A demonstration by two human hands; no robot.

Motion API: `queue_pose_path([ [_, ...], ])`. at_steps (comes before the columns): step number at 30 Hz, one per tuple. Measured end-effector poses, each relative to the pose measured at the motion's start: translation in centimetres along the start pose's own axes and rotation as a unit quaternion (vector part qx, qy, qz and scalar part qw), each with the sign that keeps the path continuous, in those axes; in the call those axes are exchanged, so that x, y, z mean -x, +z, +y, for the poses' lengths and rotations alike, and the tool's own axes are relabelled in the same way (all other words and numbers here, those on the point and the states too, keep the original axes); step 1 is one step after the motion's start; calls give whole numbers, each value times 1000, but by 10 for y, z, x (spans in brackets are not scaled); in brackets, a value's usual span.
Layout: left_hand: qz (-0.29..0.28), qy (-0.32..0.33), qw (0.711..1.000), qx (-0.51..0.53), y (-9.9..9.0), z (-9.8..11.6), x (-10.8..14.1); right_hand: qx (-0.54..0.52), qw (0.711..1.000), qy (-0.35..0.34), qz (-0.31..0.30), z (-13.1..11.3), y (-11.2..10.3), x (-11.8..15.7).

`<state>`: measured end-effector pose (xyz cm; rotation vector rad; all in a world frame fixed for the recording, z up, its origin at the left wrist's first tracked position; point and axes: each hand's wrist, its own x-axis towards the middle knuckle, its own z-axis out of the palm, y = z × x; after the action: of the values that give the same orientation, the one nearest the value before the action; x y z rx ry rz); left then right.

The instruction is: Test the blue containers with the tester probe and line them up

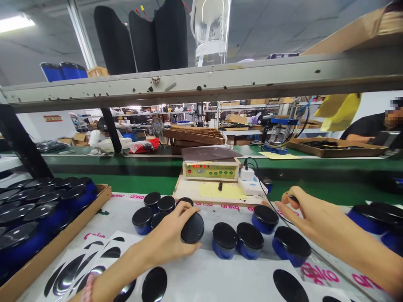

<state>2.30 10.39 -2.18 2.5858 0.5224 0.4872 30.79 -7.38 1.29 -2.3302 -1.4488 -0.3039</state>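
Observation:
My left hand (171, 233) is closed around a black-faced round piece (192, 228), tilted so that its glossy face is toward me; its body is hidden. My right hand (310, 212), raised at the right, has thumb and fingers curled together, with a small dark thing (294, 199) between them that I cannot make out. Between my hands stand several blue cylinders with glossy black tops, one of them a nearer cylinder (224, 240). More stand behind my left hand, such as the leftmost cylinder (142, 220). White sheets with black ovals (154, 284) lie in front.
A cardboard tray (102, 195) of similar cylinders sits at the left. A tester box (210, 170) with lights and buttons stands at the back, beside a white power strip (253, 186) with a black cable. A shelf (201, 79) crosses overhead. Other people sit beyond the green bench.

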Motion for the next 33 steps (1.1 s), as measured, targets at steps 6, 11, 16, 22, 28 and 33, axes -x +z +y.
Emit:
queue_pose_path([
  [6,-11,-12,998,64,-1,16,-1,-30,998,-42,-23,-8,19,5],
  [11,33,-68,988,133,0,14,1,-43,989,-111,-86,-19,38,18],
  [16,13,-121,968,221,2,19,0,-77,974,-163,-135,-39,47,26],
  [22,15,-133,982,132,8,13,3,-81,969,-180,-147,-40,66,27],
  [28,35,-89,992,86,12,6,4,-79,977,-193,-38,-24,81,26],
  [33,49,-37,994,86,13,10,-2,-67,978,-194,-39,-17,85,30],
])
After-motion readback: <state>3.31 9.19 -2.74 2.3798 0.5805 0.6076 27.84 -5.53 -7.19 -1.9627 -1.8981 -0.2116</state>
